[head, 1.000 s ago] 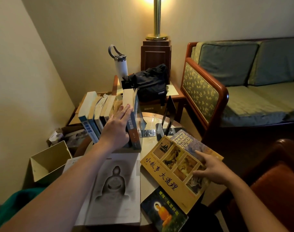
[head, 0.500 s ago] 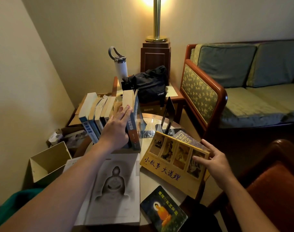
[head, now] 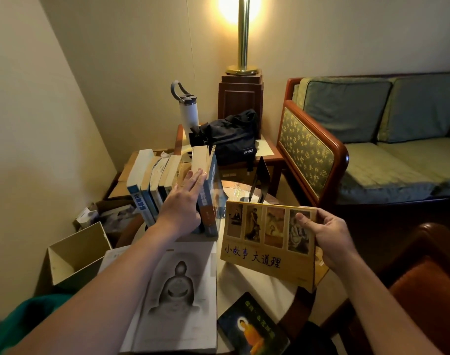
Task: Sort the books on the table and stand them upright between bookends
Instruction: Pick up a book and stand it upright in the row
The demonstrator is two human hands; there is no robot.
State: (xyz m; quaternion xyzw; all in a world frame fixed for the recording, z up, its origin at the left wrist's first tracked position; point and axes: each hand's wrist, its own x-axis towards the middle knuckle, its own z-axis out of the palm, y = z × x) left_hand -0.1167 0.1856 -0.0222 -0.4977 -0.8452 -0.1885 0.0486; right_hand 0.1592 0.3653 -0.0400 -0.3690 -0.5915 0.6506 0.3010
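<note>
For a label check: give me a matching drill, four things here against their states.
Things:
1 yellow book
2 grey book
3 book row
4 bookend

States:
A lies flat
B stands upright, unheld
C gripped by the right hand, tilted up
D pressed by the left hand

Pairs: 1-C, 2-A, 3-D, 4-B

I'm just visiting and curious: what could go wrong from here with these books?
1. The left hand lies flat against the row of books, and the black bookend stands apart from it; if the hand lifts, the row may topple.
2. The right hand grips the yellow book by one end only; it could slip.
3. The small dark book lies at the near rim of the table; a forearm might nudge it off.
</note>
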